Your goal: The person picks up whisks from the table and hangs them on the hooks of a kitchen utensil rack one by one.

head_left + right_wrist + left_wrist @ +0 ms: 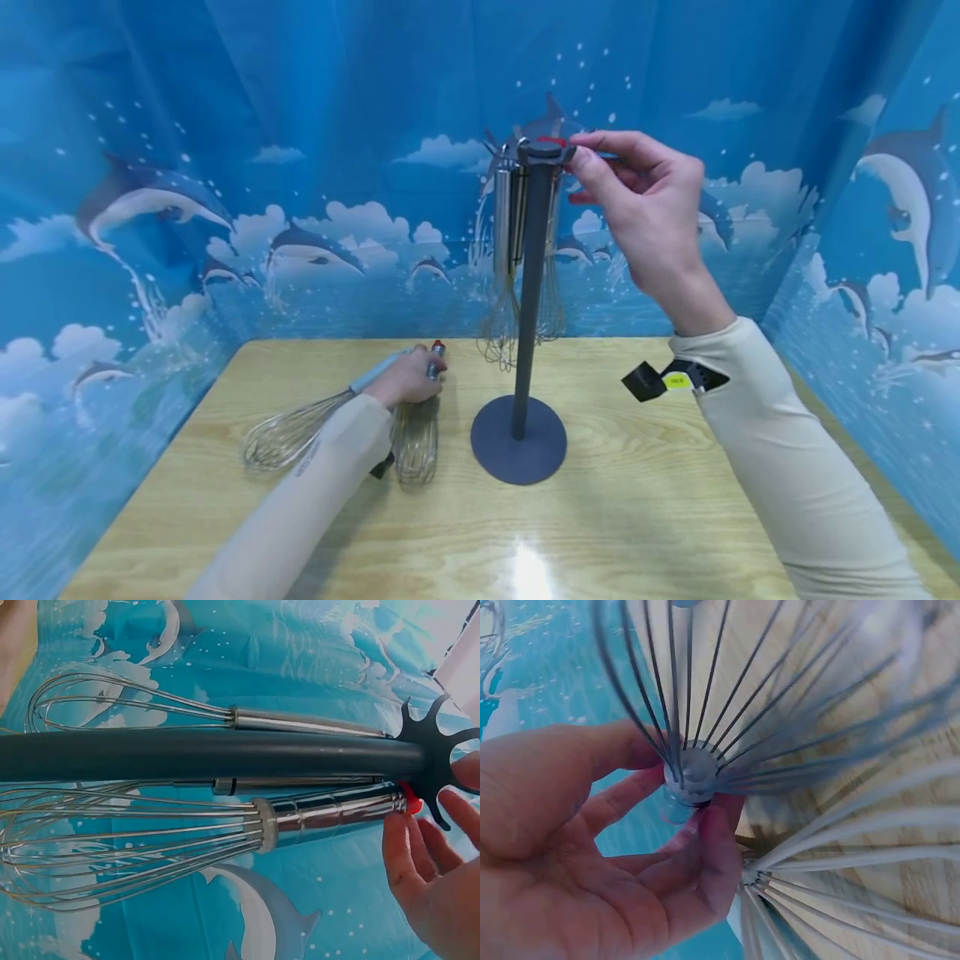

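Note:
My left hand (pixel 405 379) grips the metal handle of a whisk (pixel 417 446) with a red end, low over the left of the table. The left wrist view shows thumb and fingers round that handle, just behind the wires. Beside it lies a second whisk (pixel 292 433) with a pale blue handle. My right hand (pixel 652 192) is at the top of a dark upright rack (pixel 529 292). Its thumb and fingers pinch at a hook and the red end of a hanging whisk (pixel 322 814). Another slim-handled whisk (pixel 307 724) hangs on the rack's far side.
The rack's round base (pixel 519 458) stands on the wooden table (pixel 637 517). Curved hooks (pixel 439 720) stick out around its top. A blue dolphin-print curtain (pixel 390 100) surrounds the table's back and sides.

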{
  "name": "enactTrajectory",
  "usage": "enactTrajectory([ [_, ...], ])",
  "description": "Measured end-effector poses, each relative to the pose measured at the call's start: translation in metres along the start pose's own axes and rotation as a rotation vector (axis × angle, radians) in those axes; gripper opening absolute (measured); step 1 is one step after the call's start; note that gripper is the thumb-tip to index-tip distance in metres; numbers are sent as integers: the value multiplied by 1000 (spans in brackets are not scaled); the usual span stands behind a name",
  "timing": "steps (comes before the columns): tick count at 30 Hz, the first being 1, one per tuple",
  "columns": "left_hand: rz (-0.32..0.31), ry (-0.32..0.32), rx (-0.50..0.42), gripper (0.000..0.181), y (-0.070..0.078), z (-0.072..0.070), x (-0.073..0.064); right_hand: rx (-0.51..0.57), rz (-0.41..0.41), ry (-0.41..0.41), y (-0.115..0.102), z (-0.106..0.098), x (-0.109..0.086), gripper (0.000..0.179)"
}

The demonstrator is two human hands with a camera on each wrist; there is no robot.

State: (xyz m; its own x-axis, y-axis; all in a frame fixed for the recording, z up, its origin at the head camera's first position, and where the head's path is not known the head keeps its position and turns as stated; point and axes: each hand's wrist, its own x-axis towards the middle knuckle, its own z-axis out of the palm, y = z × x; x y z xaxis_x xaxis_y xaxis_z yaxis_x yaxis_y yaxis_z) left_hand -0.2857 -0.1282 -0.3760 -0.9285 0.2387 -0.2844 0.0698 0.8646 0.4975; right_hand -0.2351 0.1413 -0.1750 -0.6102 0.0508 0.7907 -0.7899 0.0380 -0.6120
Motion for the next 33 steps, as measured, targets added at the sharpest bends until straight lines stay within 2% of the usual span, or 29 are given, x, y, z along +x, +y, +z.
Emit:
enactTrajectory([
  [4, 27, 9, -124, 46, -1, -3, -2, -32, -16, -12, 3, -1, 1, 17],
  [10, 100, 65, -213, 44, 2, -12, -9, -52, -19, -12, 4, 0, 0, 15],
  [14, 137, 174, -245, 43, 6, -23, -18, -53, -36, -19, 4, -1, 0, 16],
  [20, 205, 392, -303, 44, 11, -41, -33, -48, -65, -27, 6, -2, 1, 15],
  [27, 333, 575, -403, 38, 15, -60, -47, -50, -46, -25, 5, -2, 2, 15],
  [33, 467, 711, -488, 48, 24, -69, -56, -64, -31, -26, 3, -1, 2, 15],
])
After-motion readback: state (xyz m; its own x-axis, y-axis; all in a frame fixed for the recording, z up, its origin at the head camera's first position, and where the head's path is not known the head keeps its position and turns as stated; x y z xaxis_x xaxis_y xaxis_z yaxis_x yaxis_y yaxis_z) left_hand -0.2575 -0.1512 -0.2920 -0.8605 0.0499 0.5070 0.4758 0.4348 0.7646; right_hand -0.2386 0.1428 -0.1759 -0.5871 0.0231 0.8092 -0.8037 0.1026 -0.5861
